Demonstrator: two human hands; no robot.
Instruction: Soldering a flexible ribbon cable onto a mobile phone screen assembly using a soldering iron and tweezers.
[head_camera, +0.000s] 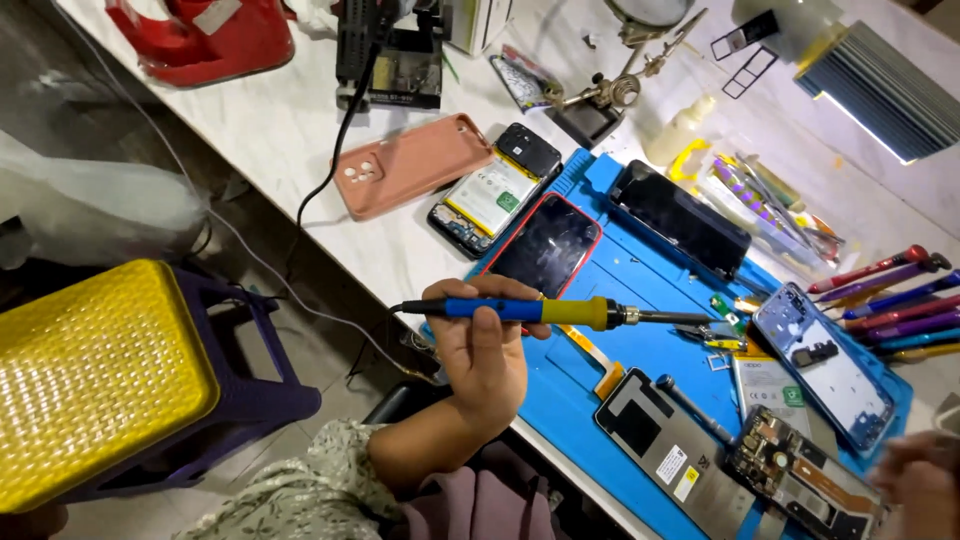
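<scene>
A: Where's your soldering iron (545, 311)?

B: In your left hand (483, 350), grip clenched round its blue handle, tip over the blue mat (570, 400) near small parts.

A: Right hand (920, 485)?

B: Blurred at the frame edge by the opened phone (800, 480); grip can't tell.

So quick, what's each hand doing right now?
Left hand: closed around the soldering iron.
Right hand: blurred at the picture's edge, cannot be told.
</scene>
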